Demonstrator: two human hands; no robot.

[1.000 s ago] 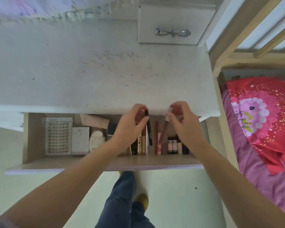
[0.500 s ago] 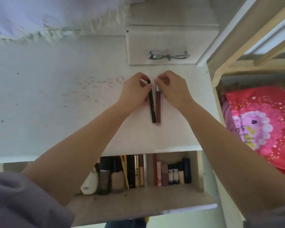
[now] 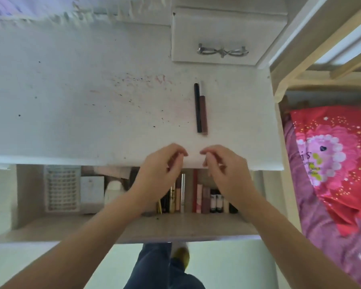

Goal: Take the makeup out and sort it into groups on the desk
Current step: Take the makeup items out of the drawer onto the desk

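Two slim makeup sticks lie side by side on the white desk (image 3: 92,101): a black pen (image 3: 198,107) and a brown tube with a white cap (image 3: 203,110). Both hands hover empty over the desk's front edge, above the open drawer (image 3: 133,228). My left hand (image 3: 161,170) and my right hand (image 3: 223,170) have their fingers curled and slightly apart. Below them in the drawer stand several upright tubes and bottles (image 3: 198,195), partly hidden by my hands.
A white mesh tray (image 3: 62,189), a white box (image 3: 91,189) and a white bottle (image 3: 113,190) sit in the drawer's left part. A small shut drawer unit with a bow handle (image 3: 222,51) stands at the desk's back right. A bed with a red blanket (image 3: 331,163) is on the right.
My hands carried the two sticks from the drawer up onto the desk, let go of them there, and have drawn back to the desk's front edge.
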